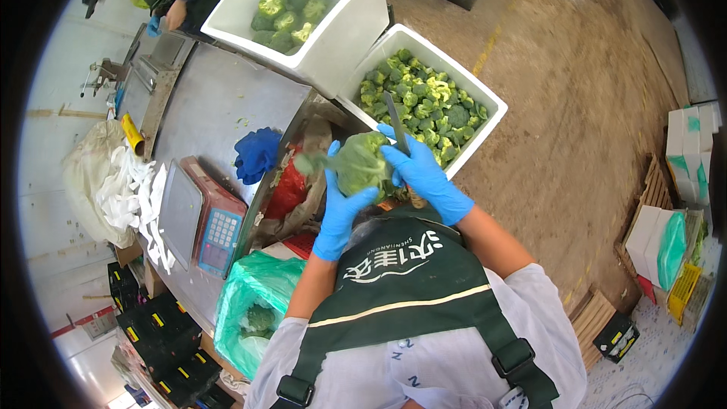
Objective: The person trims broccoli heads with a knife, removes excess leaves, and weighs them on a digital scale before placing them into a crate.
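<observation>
My left hand (343,204), in a blue glove, grips a large head of broccoli (363,165) from its left and underside. On the other side, my right hand (420,173), also blue-gloved, holds a knife (396,122) and touches the broccoli with its fingers. The blade points up, over the near edge of a white foam box (476,96) filled with broccoli florets (423,102). Another white foam box (352,23) behind it holds several larger broccoli heads (284,20). A green plastic bag (267,267) with broccoli inside lies to the left of my body.
A metal table (227,91) at left bears a red weighing scale (207,204), a crumpled blue cloth or bag (257,153) and white strips (136,193). A co-worker (176,11) stands at the table's far end. Black crates (159,324) are stacked at lower left.
</observation>
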Tool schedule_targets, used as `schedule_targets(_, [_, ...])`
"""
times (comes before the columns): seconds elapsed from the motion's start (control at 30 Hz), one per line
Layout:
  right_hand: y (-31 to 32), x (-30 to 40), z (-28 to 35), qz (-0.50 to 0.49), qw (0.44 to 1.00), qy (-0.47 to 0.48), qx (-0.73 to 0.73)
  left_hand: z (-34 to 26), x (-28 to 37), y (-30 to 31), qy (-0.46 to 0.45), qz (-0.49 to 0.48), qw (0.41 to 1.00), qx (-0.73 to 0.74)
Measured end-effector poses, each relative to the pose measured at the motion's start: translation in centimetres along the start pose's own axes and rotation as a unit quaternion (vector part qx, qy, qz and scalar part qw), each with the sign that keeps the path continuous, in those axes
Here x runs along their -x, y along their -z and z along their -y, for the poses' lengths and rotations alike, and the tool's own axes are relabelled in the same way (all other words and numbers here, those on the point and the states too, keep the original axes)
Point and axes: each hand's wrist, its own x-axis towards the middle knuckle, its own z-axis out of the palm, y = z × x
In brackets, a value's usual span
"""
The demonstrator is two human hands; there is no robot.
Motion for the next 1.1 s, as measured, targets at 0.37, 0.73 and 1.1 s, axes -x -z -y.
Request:
schedule_targets(0.37, [3.4, 2.6, 1.1, 0.004, 0.693, 0.248, 0.677, 0.4, -2.3, 1.7, 0.084, -0.123, 0.989, 0.014])
schedule_targets(0.73, [4.2, 2.1, 1.4, 0.066, 0.727, 0.2, 0.653, -2.6, -3.1, -0.2, 0.025, -0.051, 0.995, -0.078])
schedule_targets(1.1, [6.2, -1.9, -1.9, -0.006, 0.736, 0.105, 0.668, 0.9, -6.9, -0.9, -0.018, -0.042, 0.972, -0.229])
